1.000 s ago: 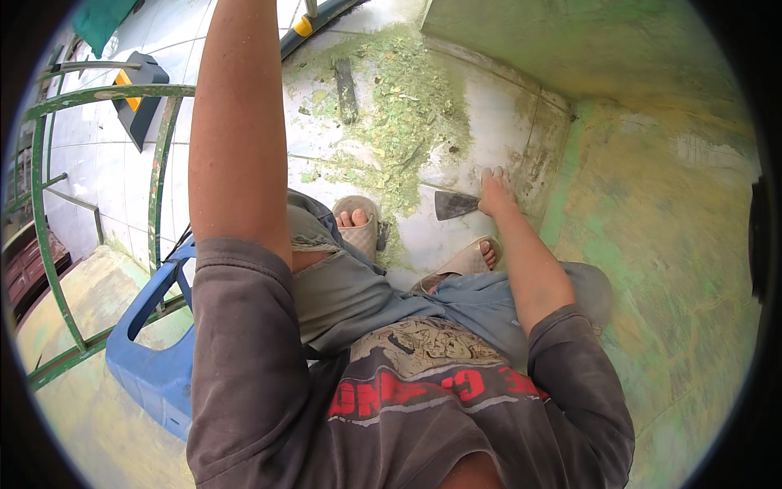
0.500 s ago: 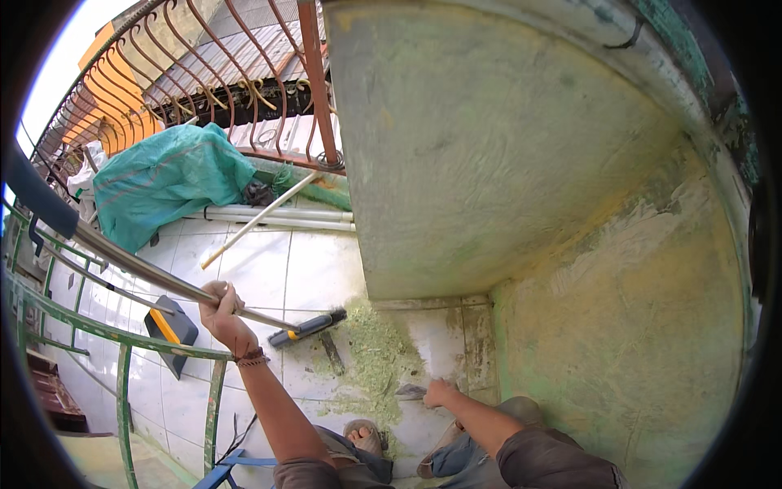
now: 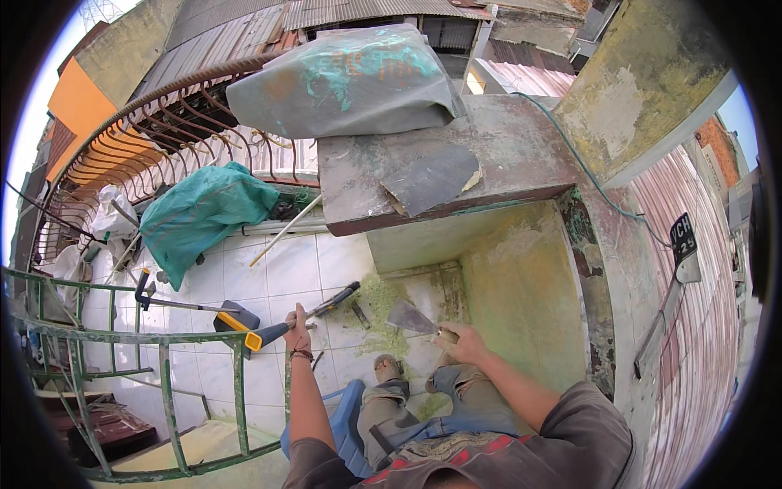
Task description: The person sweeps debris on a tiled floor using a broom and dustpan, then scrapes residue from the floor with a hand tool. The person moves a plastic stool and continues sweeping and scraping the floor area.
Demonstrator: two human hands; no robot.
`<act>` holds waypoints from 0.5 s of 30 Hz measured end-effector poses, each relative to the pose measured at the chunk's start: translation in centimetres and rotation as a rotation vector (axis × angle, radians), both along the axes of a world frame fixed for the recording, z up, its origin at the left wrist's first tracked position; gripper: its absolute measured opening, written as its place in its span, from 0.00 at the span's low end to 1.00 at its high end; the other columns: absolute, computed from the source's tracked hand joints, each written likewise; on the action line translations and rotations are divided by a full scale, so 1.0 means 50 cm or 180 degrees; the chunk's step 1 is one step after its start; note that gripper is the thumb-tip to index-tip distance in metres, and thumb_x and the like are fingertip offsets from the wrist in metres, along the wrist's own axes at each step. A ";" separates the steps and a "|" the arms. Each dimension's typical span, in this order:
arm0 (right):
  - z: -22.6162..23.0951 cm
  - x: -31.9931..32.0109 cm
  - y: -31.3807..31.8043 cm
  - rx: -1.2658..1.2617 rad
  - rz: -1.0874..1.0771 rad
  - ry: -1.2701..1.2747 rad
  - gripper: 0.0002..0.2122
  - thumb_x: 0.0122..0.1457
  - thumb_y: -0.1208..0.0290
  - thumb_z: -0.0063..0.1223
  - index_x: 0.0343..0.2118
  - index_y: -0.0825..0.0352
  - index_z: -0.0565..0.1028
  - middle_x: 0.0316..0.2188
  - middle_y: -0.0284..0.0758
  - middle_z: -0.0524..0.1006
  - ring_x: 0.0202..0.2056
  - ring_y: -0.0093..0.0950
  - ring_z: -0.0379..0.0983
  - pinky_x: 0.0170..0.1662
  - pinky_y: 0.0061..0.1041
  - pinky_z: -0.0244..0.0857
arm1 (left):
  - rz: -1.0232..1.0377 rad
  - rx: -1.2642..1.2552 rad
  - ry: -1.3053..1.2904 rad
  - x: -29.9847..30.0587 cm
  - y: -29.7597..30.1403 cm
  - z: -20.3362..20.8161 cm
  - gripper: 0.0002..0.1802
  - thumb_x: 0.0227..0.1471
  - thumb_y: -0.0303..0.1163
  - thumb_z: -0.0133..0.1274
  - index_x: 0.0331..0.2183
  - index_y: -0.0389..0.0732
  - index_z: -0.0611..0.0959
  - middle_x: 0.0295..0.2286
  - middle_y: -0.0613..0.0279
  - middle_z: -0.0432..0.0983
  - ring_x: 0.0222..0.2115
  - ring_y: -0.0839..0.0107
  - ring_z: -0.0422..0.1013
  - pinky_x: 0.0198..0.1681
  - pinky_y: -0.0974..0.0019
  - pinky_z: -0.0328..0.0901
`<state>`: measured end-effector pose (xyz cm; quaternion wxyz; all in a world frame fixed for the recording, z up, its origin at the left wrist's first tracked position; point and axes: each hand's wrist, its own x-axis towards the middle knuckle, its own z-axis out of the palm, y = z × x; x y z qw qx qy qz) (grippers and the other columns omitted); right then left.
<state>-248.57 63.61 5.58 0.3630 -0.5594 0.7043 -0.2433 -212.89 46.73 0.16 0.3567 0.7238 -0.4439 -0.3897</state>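
Observation:
My right hand (image 3: 463,344) is closed on the wooden handle of a wide metal scraper (image 3: 411,318), held in the air with its blade pointing left, above the floor corner. Below the blade, green paint scrapings (image 3: 373,303) lie scattered on the white tiles. My left hand (image 3: 297,324) is raised and closed around the top of a green railing post (image 3: 287,383). Just behind that hand, a long tool with a black and yellow handle (image 3: 314,314) lies on the tiles. I sit on a blue plastic chair (image 3: 346,416), one sandalled foot (image 3: 389,367) stretched toward the wall.
A green-stained wall (image 3: 521,293) rises at the right under a concrete ledge (image 3: 440,171). A green metal railing (image 3: 167,367) fences the left. A black and yellow dustpan (image 3: 235,316), a teal tarp (image 3: 204,213) and pale rods (image 3: 285,231) lie on the tiles.
The view has swung up from my lap to the wall and rooftops. My right hand lifted the scraper off the floor. My left hand stays raised at the railing.

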 end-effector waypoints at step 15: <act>0.579 -0.167 -0.441 -0.1489 0.0984 0.1614 0.17 0.51 0.58 0.58 0.43 0.58 0.78 0.36 0.34 0.77 0.46 0.33 0.69 0.51 0.37 0.58 | 0.0435 -0.0151 0.0423 -0.035 0.108 0.152 0.21 0.55 0.42 0.56 0.22 0.34 0.77 0.18 0.62 0.71 0.21 0.76 0.64 0.25 0.69 0.60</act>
